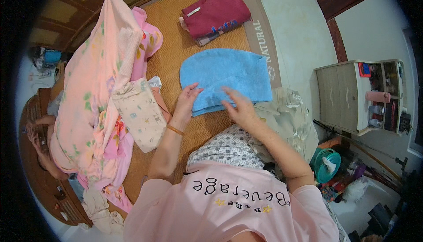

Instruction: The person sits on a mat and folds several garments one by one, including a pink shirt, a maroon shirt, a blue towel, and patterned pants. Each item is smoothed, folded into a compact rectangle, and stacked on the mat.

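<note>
A light blue towel (pixel 224 74), folded into a thick pad with a rounded far left corner, lies flat on the woven mat (pixel 207 134) in front of me. My left hand (pixel 188 98) rests at its near left edge, fingers stretched onto the cloth; a tan band circles the wrist. Over the towel's near middle is my right hand (pixel 240 107), fingers apart and a little blurred, holding nothing. Whether the right fingertips touch the cloth, I cannot tell. Beyond the towel sits a folded burgundy garment (pixel 216 15) with a small white tag or stick on top.
At left a large pink floral blanket (pixel 94 87) is heaped beside a folded beige printed cloth (pixel 143 114). A crumpled grey-green cloth (pixel 288 118) lies right of the towel. Further right stand a pale cabinet (pixel 337 96) and a teal bucket (pixel 325 165). Another person's arm (pixel 46 160) shows far left.
</note>
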A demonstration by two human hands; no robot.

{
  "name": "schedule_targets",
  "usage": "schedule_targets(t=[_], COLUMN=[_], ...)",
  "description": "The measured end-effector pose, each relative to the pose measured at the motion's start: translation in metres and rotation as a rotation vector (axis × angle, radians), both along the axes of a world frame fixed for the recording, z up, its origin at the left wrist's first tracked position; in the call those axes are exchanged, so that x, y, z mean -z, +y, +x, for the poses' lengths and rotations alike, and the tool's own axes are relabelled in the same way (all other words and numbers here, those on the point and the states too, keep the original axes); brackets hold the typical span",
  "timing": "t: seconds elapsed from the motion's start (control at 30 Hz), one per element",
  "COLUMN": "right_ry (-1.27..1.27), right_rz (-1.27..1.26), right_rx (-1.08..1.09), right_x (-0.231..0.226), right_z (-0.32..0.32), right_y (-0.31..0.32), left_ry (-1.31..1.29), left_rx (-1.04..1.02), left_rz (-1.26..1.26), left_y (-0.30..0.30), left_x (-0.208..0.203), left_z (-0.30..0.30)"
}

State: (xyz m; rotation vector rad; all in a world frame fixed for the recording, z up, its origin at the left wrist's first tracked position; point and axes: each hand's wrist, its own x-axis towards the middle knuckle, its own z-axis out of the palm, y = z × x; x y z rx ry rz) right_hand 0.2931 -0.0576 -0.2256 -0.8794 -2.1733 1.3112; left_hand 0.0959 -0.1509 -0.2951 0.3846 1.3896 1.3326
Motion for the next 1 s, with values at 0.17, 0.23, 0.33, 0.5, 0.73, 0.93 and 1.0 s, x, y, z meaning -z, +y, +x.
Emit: schedule_targets(t=[0.17,0.23,0.33,0.5,0.73,0.93,1.0], right_ry=[-0.206,-0.24,-0.276,-0.421,-0.502,-0.558,-0.627], right_rz=[0.203,0.274,0.378,0.404,0.479,0.496,0.466], right_rx=[0.154,0.179,0.193,0.166,0.034,0.003,0.022], right_x=[0.022,0.032,0.047,0.059,0.05,0.041,0.037], right_z=[0.054,0.064,0.072,0.075,0.085,0.082,0.074], right_y=[0.044,0.056,0.065,0.069,0.057,0.055,0.054], left_ry=[0.602,0.524,0.65,0.561,0.616,1.121,1.394], left_rx=[0.194,0.174,0.185,0.123,0.189,0.214,0.041], left_rz=[-0.088,-0.109,-0.068,-0.088,-0.113,-0.246,-0.117], left_y=[-0.009,-0.008,0.001,0.013,-0.013,-0.026,-0.024], left_x=[0.02,0.023,0.023,0.009,0.004,0.013,0.014], left_z=[0.003,0.001,-0.009,-0.014,-0.012,0.002,0.005])
